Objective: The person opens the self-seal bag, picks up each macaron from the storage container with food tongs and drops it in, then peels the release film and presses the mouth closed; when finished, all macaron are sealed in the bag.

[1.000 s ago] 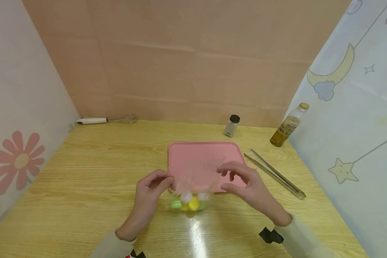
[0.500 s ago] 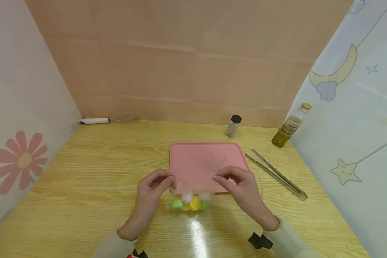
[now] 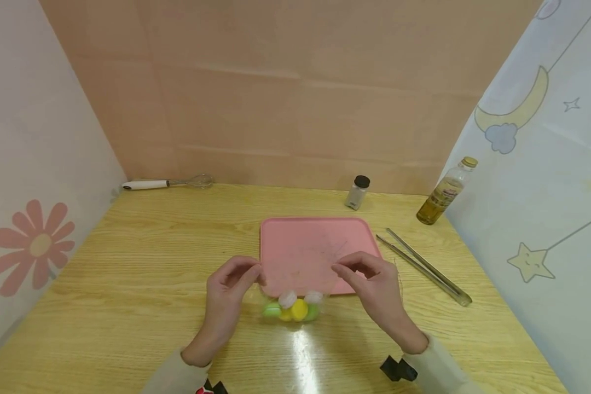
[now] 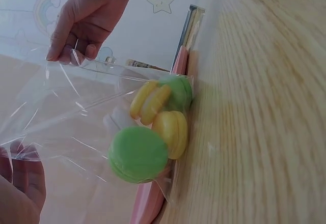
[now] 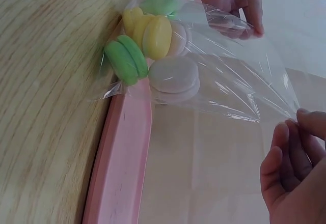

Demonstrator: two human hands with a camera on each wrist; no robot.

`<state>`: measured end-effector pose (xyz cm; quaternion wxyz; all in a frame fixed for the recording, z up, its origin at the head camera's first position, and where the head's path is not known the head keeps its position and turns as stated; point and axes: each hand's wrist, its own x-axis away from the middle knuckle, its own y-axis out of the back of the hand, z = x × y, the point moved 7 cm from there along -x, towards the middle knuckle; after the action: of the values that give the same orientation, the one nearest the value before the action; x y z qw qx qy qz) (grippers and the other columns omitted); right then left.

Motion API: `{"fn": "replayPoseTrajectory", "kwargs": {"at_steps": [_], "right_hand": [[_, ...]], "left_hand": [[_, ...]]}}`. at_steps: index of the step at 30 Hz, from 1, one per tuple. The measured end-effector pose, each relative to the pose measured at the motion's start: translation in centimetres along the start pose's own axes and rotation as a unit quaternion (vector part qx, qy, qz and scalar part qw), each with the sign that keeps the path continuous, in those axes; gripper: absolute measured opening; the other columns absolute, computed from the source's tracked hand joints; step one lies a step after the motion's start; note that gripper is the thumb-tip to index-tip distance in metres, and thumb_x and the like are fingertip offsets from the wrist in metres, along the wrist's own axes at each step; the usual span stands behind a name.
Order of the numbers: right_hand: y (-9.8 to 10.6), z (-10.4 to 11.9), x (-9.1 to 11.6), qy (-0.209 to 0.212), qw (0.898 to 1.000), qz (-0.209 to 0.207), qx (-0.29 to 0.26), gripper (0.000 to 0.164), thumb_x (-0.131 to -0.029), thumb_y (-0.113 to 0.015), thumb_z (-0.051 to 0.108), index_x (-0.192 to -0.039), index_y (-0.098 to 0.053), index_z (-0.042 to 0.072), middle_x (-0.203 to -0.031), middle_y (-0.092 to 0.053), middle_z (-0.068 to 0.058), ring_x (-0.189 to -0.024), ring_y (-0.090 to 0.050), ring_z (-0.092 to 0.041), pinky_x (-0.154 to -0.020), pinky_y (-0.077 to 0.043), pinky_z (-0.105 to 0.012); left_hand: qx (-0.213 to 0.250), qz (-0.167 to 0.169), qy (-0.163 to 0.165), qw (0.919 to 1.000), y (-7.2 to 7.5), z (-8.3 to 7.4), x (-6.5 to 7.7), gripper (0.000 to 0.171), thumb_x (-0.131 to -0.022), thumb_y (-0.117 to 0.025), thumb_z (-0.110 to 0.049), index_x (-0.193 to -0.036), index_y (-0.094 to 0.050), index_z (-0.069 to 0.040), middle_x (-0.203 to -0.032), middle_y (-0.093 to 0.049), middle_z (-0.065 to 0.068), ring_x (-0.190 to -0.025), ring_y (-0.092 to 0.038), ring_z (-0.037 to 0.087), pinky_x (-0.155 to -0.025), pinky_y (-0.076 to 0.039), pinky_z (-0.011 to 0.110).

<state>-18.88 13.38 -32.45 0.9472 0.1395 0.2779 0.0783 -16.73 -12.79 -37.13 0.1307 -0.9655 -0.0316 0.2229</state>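
Note:
A clear plastic bag (image 5: 224, 81) holds several macarons: green (image 4: 137, 154), yellow (image 5: 157, 36) and pale whitish-pink ones (image 5: 174, 76). Its filled end rests on the table at the near edge of a pink tray (image 3: 300, 241). The left hand (image 3: 226, 287) pinches one side of the bag's mouth between thumb and fingers. On the opposite side the right hand (image 3: 374, 290) pinches the other edge, so the film is stretched between both hands. In the head view the bag is so see-through that its outline is hard to follow.
Metal tongs (image 3: 426, 268) lie right of the tray. Behind it stands a small black-capped jar (image 3: 357, 192), and a bottle of amber liquid (image 3: 445, 191) is at the right wall. A white-handled whisk (image 3: 167, 183) lies at the back left.
The right hand has come in from the right, its parted fingers closing to pinch the bag's edge, then has shifted slightly outward. The left hand keeps its pinch.

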Motion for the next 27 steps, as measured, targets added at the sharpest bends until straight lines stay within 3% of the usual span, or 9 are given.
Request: {"fn": "replayPoseTrajectory", "kwargs": {"at_steps": [7,12,15,23,27], "right_hand": [[-0.2,0.2,-0.1,0.033,0.998,0.023,-0.039,0.02,-0.087,-0.069,-0.016,-0.098,-0.073,0.0,-0.089,-0.071,-0.012,-0.081,-0.068,-0.021,-0.078,-0.056,-0.028],[-0.4,0.6,-0.2,0.065,0.995,0.046,-0.066,0.022,-0.089,-0.065,-0.019,-0.102,-0.071,-0.003,-0.092,-0.07,-0.016,-0.085,-0.069,-0.023,-0.081,-0.057,-0.03],[-0.5,0.6,-0.2,0.075,0.993,0.052,-0.069,0.023,-0.09,-0.063,-0.02,-0.104,-0.071,-0.004,-0.092,-0.07,-0.017,-0.085,-0.069,-0.024,-0.077,-0.057,-0.028],[-0.3,0.5,-0.2,0.131,0.986,0.053,-0.085,0.036,-0.085,-0.059,-0.028,-0.108,-0.073,-0.004,-0.094,-0.07,-0.02,-0.088,-0.069,-0.024,-0.075,-0.057,-0.026],[-0.2,0.4,0.0,0.147,0.983,0.058,-0.096,0.04,-0.083,-0.059,-0.031,-0.106,-0.075,-0.002,-0.096,-0.069,-0.022,-0.09,-0.069,-0.024,-0.071,-0.057,-0.026]], "left_hand": [[-0.011,0.012,-0.01,0.9998,0.0,-0.2,-0.2,0.01,-0.098,-0.062,0.005,-0.108,-0.065,0.005,-0.088,-0.063,0.023,-0.078,-0.064,0.021,-0.077,-0.057,0.03],[-0.025,0.058,-0.05,0.9968,-0.1,-0.6,-0.5,0.01,-0.099,-0.057,0.009,-0.108,-0.06,0.013,-0.089,-0.059,0.027,-0.079,-0.064,0.022,-0.075,-0.058,0.031],[-0.035,0.081,-0.071,0.9936,0.0,-0.8,-0.7,0.01,-0.1,-0.054,0.011,-0.108,-0.061,0.011,-0.09,-0.059,0.028,-0.081,-0.065,0.023,-0.073,-0.058,0.032],[-0.078,0.081,-0.055,0.9921,0.7,-1.2,-1.3,0.015,-0.097,-0.061,0.009,-0.108,-0.069,0.002,-0.089,-0.067,0.022,-0.079,-0.068,0.022,-0.074,-0.058,0.03],[-0.075,0.099,-0.073,0.9895,0.9,-1.4,-1.7,0.018,-0.094,-0.062,0.014,-0.108,-0.069,0.004,-0.09,-0.069,0.021,-0.077,-0.068,0.022,-0.072,-0.058,0.03]]}}
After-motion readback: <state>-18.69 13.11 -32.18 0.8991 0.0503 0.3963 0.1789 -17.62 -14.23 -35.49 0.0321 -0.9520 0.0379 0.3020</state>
